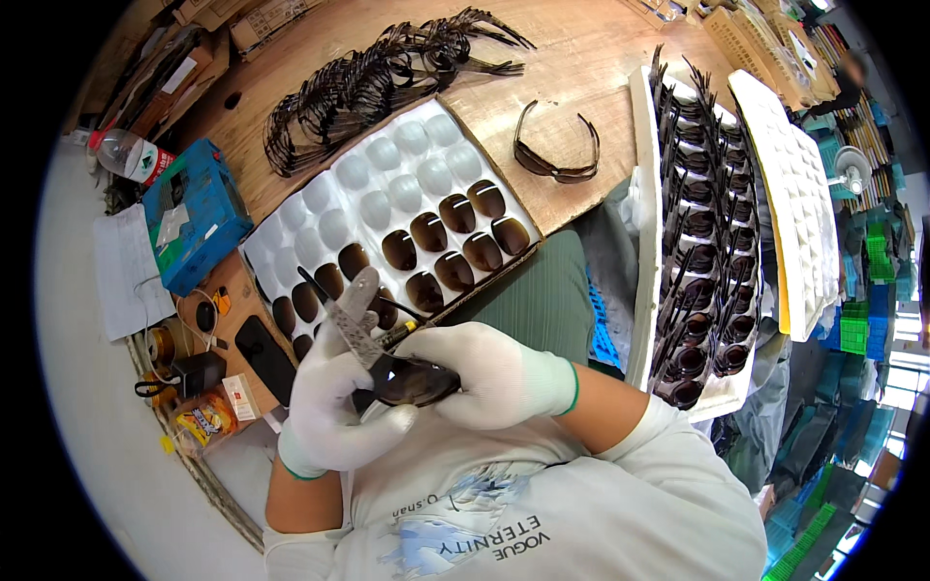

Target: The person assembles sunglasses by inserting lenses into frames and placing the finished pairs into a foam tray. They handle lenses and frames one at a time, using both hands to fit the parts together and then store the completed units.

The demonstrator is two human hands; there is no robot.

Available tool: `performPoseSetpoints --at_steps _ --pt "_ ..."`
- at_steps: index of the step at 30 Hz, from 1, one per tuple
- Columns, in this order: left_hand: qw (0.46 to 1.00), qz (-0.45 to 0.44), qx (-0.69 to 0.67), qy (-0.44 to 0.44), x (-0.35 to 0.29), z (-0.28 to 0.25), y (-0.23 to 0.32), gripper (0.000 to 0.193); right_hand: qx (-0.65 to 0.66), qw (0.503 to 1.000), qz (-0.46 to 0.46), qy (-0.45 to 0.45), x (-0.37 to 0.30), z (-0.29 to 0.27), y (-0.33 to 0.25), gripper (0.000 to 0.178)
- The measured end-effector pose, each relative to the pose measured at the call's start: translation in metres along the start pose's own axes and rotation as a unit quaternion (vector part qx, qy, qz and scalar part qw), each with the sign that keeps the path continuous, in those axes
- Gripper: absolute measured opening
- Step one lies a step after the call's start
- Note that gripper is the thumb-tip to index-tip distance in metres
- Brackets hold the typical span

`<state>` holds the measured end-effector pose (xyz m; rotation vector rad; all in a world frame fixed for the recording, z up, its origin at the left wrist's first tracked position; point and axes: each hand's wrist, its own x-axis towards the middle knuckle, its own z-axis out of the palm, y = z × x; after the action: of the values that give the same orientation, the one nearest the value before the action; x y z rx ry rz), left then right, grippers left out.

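Observation:
Both my hands wear white knit gloves and hold one pair of dark sunglasses (415, 382) close to my body. My left hand (325, 407) grips it from the left, with its finger fronts stained grey and its thumb below. My right hand (499, 378) pinches the lens end from the right. Thin dark temples stick up past my left fingers. Beside them shows a small yellow-and-black piece (397, 335), whose kind I cannot make out. Just beyond my hands lies a white moulded tray (334, 184) with several brown gradient lenses (427, 232) in its near and right pockets.
A tangled heap of dark frames (373, 87) lies behind the tray. One pair of sunglasses (557, 165) rests on the wooden table. At right stands a white foam box (644, 232) of sunglasses. A blue box (194, 218), a phone (263, 358) and a bottle (131, 155) are left.

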<state>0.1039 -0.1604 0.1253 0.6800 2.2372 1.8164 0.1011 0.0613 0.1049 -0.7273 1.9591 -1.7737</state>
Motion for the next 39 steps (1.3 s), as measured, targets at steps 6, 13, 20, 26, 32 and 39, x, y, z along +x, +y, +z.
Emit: performPoseSetpoints --at_steps 6,13,20,26,32,39 --pt "0.993 -0.045 0.113 0.013 0.03 0.002 -0.038 0.031 -0.531 0.804 0.205 0.171 0.001 -0.085 0.069 0.036" --pt "0.99 -0.114 0.078 0.003 0.043 0.016 -0.08 0.029 -0.684 0.666 0.235 0.184 0.022 -0.178 0.169 0.031" --pt "0.976 -0.213 0.017 -0.031 0.054 0.015 -0.071 0.031 -0.555 0.74 0.377 0.043 0.061 -0.217 0.145 0.03" --pt "0.972 -0.231 0.017 -0.044 0.049 0.024 -0.074 0.033 -0.523 0.738 0.427 0.0 0.072 -0.22 0.124 0.046" --pt "0.95 -0.3 -0.078 -0.033 0.035 0.033 -0.074 0.035 -0.562 0.72 0.363 0.184 0.059 -0.183 0.152 0.036" --pt "0.954 -0.282 -0.089 -0.044 0.029 0.04 -0.058 0.036 -0.538 0.732 0.369 0.199 0.048 -0.184 0.147 0.029"
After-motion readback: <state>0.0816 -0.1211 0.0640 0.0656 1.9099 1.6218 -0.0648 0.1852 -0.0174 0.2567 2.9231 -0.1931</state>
